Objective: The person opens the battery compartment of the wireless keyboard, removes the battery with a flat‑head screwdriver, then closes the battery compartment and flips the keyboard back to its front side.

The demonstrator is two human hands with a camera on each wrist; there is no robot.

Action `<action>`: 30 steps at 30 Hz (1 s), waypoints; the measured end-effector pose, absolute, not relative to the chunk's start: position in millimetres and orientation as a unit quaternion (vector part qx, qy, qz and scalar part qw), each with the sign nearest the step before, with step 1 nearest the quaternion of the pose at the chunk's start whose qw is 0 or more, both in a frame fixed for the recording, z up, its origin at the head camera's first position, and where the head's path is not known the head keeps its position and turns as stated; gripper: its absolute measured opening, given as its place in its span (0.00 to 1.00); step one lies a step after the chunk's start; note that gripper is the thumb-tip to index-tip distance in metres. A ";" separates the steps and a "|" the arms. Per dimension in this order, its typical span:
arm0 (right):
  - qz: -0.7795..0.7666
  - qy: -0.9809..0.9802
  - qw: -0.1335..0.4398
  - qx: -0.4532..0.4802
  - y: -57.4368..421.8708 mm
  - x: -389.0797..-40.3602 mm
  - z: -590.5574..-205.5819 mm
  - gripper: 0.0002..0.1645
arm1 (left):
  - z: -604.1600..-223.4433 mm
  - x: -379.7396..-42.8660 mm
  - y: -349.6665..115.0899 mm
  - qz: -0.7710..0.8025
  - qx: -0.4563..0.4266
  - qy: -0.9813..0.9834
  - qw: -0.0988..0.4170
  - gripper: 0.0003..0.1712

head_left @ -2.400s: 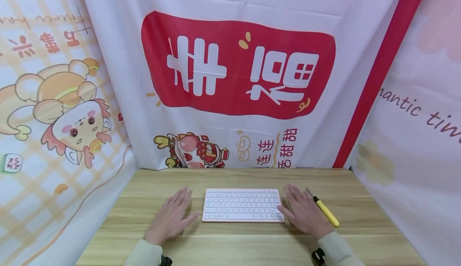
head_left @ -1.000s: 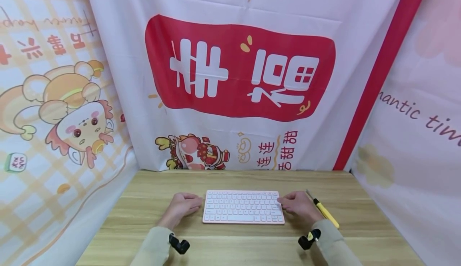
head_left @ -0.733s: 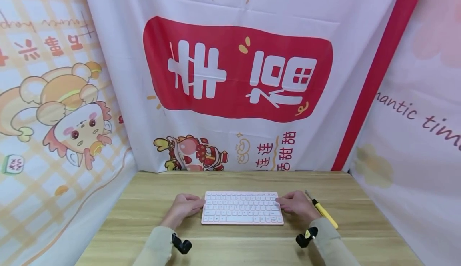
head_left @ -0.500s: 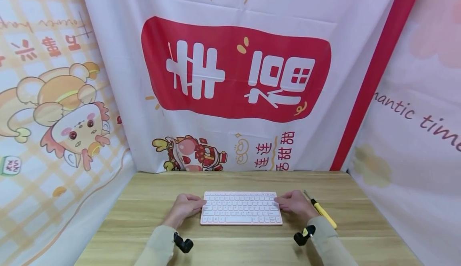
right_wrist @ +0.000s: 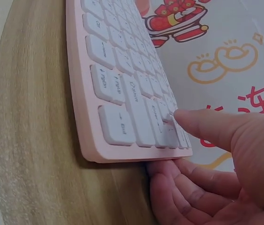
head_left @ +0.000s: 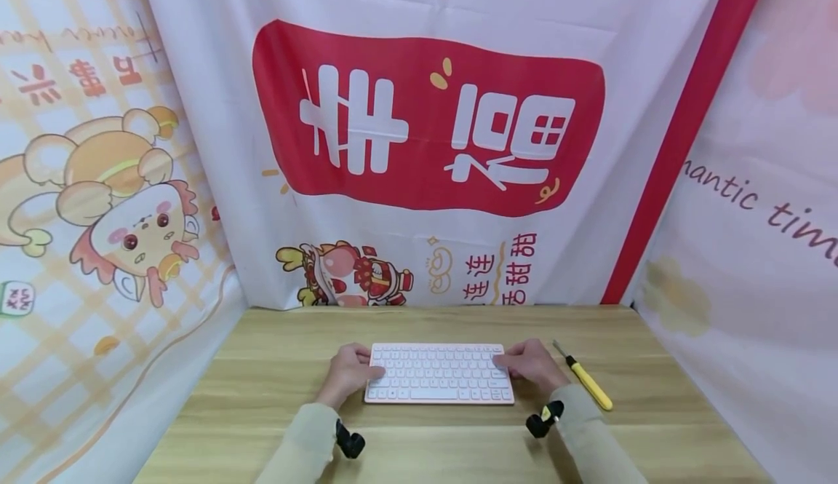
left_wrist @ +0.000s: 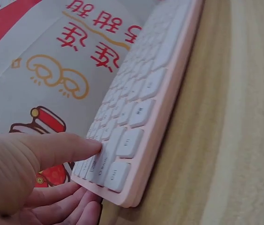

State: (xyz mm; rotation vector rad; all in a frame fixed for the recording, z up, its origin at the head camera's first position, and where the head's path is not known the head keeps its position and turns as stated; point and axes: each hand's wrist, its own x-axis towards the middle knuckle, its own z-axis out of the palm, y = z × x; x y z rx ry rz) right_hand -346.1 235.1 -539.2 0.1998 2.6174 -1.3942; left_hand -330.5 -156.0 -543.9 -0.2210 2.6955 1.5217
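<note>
A pink keyboard (head_left: 440,373) with white keys lies near the middle of the table, held at both short ends. My left hand (head_left: 350,373) grips its left end; in the left wrist view the thumb (left_wrist: 71,146) presses on the keys while the other fingers curl under the edge. At the right end my right hand (head_left: 532,364) pinches it the same way, its thumb (right_wrist: 207,126) over the keys near Enter and the fingers (right_wrist: 188,190) tucked beneath. In the right wrist view a dark shadow runs along the keyboard's near edge.
A screwdriver (head_left: 589,384) with a yellow handle lies right of the right hand, its shaft toward the back. The wooden table (head_left: 432,440) ends at a printed white and red cloth (head_left: 419,222) at the back, with more cloth at both sides.
The hands lay flat beside the keyboard earlier, then curled in at its ends. Now both thumbs are over the keys with fingers under the edges. The screwdriver stays put.
</note>
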 end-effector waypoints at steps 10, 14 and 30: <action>-0.492 0.864 0.071 0.081 236.4 -338.1 -531.7 0.28 | -529.1 -319.4 -149.8 0.392 -0.014 0.920 0.016 0.19; -0.499 0.859 0.068 0.087 234.2 -331.1 -522.2 0.26 | -515.2 -306.6 -143.6 0.328 0.057 0.943 -0.009 0.34; -0.522 0.845 0.040 0.106 224.8 -311.0 -494.1 0.22 | -498.2 -282.2 -76.3 0.199 0.285 0.937 -0.013 0.62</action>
